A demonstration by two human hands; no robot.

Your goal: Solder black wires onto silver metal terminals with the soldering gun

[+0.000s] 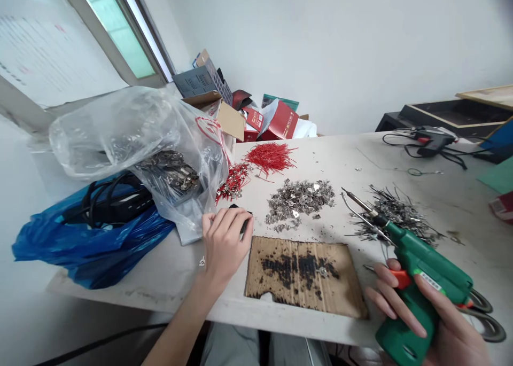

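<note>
My right hand [433,312] grips a green soldering gun [425,264] by its handle, with fingers at the orange trigger. Its metal tip points up and left, above the table. My left hand [226,238] is closed around a small black block [243,219], mostly hidden under the fingers. In front of me lies a scorched cardboard piece [348,280] with a small metal terminal [321,271] on it. Beyond it is a heap of metal terminals [296,200]. Red wires [270,157] and red wires with terminals attached [233,181] lie farther back.
Black wires [395,211] are piled behind the soldering gun. At left sit a clear plastic bag [160,136] of metal parts and a blue bag [100,248] with a black adapter. Boxes [280,120] stand at the back; a corded device [435,140] lies back right.
</note>
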